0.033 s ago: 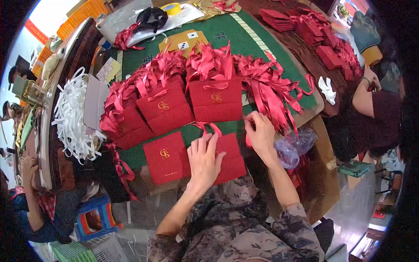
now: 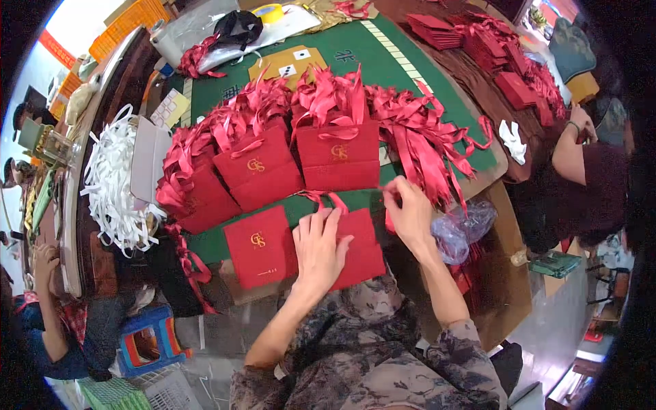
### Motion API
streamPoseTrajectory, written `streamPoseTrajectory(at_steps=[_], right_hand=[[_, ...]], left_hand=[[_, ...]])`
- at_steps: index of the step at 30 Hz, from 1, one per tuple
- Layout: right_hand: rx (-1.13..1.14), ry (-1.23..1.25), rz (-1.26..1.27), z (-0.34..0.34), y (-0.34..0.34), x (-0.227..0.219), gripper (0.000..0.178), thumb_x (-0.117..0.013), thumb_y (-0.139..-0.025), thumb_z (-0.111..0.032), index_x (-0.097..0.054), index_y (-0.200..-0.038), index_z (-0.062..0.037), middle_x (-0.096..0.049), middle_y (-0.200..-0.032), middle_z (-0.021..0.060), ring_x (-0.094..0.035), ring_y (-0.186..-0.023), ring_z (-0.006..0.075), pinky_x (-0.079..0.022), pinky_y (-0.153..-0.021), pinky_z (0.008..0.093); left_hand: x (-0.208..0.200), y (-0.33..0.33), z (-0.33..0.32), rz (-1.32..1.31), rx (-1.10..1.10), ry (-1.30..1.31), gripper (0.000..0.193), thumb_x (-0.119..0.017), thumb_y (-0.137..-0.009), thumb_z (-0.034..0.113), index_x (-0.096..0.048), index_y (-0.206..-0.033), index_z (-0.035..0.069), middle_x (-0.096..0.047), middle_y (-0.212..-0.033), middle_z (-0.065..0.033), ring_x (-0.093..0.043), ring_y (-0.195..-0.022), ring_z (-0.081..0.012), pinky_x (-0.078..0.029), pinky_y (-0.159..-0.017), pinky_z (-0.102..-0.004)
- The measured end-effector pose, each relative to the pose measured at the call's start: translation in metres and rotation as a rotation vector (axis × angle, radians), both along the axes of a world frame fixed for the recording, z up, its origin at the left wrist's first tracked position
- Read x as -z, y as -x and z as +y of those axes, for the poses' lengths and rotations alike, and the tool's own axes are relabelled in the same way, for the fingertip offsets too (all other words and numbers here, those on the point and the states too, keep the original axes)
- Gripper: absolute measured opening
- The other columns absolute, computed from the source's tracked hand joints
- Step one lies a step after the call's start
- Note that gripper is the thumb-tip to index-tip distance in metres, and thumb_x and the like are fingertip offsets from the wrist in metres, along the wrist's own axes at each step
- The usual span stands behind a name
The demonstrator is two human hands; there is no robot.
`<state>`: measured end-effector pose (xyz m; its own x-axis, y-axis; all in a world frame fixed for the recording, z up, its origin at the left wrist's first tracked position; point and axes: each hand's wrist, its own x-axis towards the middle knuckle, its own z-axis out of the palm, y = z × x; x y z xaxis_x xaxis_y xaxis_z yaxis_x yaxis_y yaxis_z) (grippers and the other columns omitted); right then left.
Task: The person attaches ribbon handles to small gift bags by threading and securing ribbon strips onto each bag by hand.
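Note:
My left hand (image 2: 318,247) lies over a flat red paper bag (image 2: 361,253) at the table's near edge, fingers stretched out and pressing on it. A red ribbon loop (image 2: 336,200) shows just past its fingertips. To its left is a flat red panel (image 2: 256,249) with a gold emblem, partly under that hand; I cannot tell if both are one piece. My right hand (image 2: 412,213) hovers at the bag's right corner, thumb and forefinger pinched together. A bit of red ribbon peeks out beside it, but what the fingertips hold is too small to make out.
Standing red bags (image 2: 339,160) with ribbon handles line the green mat (image 2: 383,61) ahead. Loose red ribbons (image 2: 427,147) spread right of them. White ribbons (image 2: 119,184) fill a box at left. A clear plastic bag (image 2: 461,232) lies right. A co-worker's arm (image 2: 574,154) is at far right.

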<state>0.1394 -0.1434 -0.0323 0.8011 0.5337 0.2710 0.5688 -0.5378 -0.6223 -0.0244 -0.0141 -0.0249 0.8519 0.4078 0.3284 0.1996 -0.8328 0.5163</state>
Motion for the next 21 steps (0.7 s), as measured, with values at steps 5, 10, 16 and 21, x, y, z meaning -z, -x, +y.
streamPoseTrajectory(at_steps=[5,10,16,21], right_hand=[[-0.183,-0.228,0.133,-0.009,0.029,-0.007,0.012,-0.063,-0.092,-0.006,-0.064,-0.104,-0.0025,-0.067,-0.099,0.0127,-0.067,-0.079,0.0215,-0.051,-0.069,0.0328],[-0.244,-0.205,0.256,-0.007,0.052,-0.006,0.012,-0.065,-0.092,-0.009,-0.065,-0.103,-0.0018,-0.065,-0.094,0.0121,-0.066,-0.077,0.0235,-0.052,-0.067,0.031],[-0.157,-0.119,0.245,-0.001,0.061,-0.003,0.011,-0.068,-0.088,-0.013,-0.064,-0.094,-0.0042,-0.065,-0.087,0.012,-0.067,-0.075,0.0302,-0.051,-0.065,0.0384],[-0.142,-0.13,0.235,0.001,0.06,-0.003,0.013,-0.071,-0.084,-0.013,-0.064,-0.09,-0.0043,-0.065,-0.084,0.0112,-0.067,-0.073,0.0295,-0.051,-0.062,0.0384]], left_hand=[[0.008,-0.006,0.012,0.046,0.005,-0.054,0.051,-0.081,-0.072,0.017,-0.061,-0.118,0.01,-0.059,-0.102,-0.0084,-0.052,-0.101,-0.03,-0.039,-0.085,-0.0432],[0.002,-0.011,0.012,0.062,0.017,0.028,0.042,-0.081,-0.071,0.016,-0.062,-0.108,0.01,-0.059,-0.1,-0.0089,-0.053,-0.097,-0.0302,-0.039,-0.081,-0.0423],[0.0,-0.011,0.01,0.038,0.024,0.137,0.035,-0.08,-0.074,0.012,-0.061,-0.103,0.009,-0.063,-0.09,-0.0072,-0.057,-0.088,-0.0291,-0.039,-0.079,-0.0414],[-0.006,-0.01,0.003,0.031,-0.012,0.15,0.027,-0.076,-0.077,0.009,-0.062,-0.1,0.009,-0.066,-0.088,-0.0059,-0.058,-0.086,-0.027,-0.039,-0.078,-0.0401]])
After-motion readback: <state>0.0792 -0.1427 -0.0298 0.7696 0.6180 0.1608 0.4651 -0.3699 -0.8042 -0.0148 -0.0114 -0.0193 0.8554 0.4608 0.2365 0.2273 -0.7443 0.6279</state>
